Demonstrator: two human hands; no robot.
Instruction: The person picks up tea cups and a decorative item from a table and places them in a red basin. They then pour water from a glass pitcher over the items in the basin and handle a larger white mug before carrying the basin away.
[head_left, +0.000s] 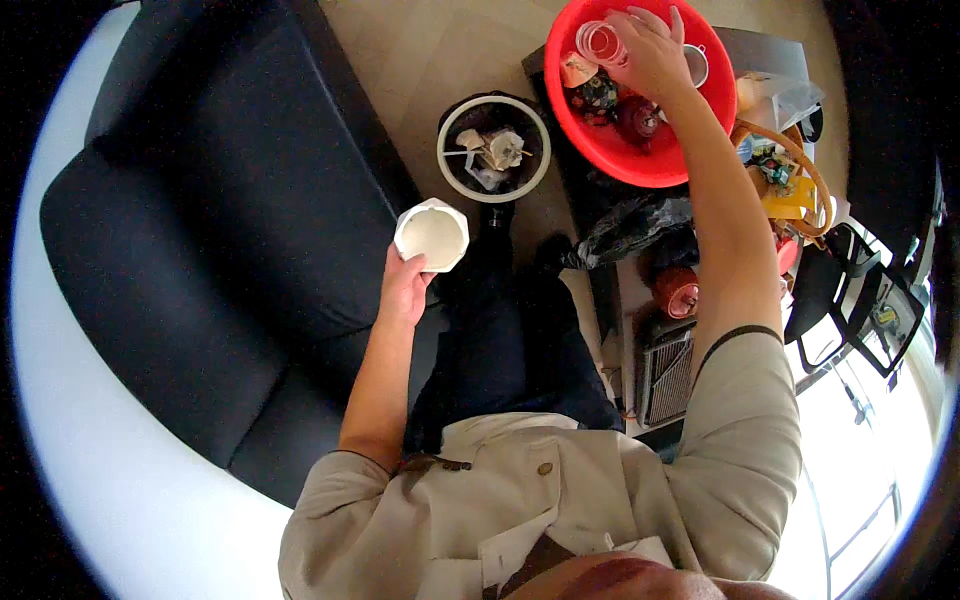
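My left hand (407, 289) grips a white faceted bowl (433, 237) by its near edge, thumb at the rim. The bowl's pale round inside faces up. Over the red plastic basin (600, 154), my right hand (649, 56) has its fingers around a clear ribbed cup (600, 43), partly hidden by the hand. Inside the basin are a peach-coloured piece (577, 70), a dark patterned item (596, 95), a dark red round object (638, 118) and a small white-rimmed cup (697, 65).
A lined waste bin (546, 161) with crumpled litter stands between a black sofa (247, 150) and the basin. Right of it are a black plastic bag (637, 225), a wicker basket (821, 184) with packets, a reddish pot (676, 291) and a grilled appliance (664, 371).
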